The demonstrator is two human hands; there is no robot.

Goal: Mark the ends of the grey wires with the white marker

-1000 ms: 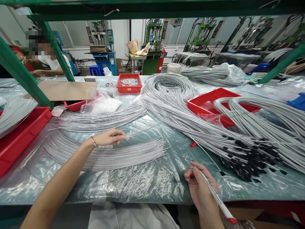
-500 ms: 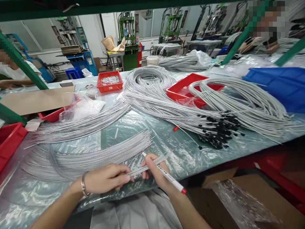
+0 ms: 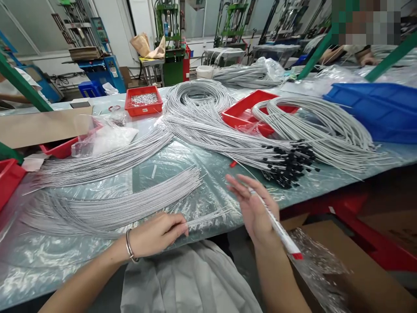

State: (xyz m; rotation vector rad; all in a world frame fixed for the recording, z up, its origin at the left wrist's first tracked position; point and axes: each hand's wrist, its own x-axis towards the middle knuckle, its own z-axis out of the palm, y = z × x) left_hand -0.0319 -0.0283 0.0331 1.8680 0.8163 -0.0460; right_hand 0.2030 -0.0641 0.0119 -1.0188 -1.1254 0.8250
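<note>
Down at the near edge of the desk (image 3: 208,167), the left hand (image 3: 156,234) is pinched closed on a thin bunch of grey wires (image 3: 205,216), whose tips fan out toward the right. Just beside it, the right hand (image 3: 252,208) hovers with fingers spread, a white pen (image 3: 276,226) with a red cap tucked between them. Behind both hands lies a curved sheaf of cut wires (image 3: 130,204) on clear plastic sheeting. Farther back sit black-tipped cables (image 3: 286,163) and a red tray (image 3: 143,101).
</note>
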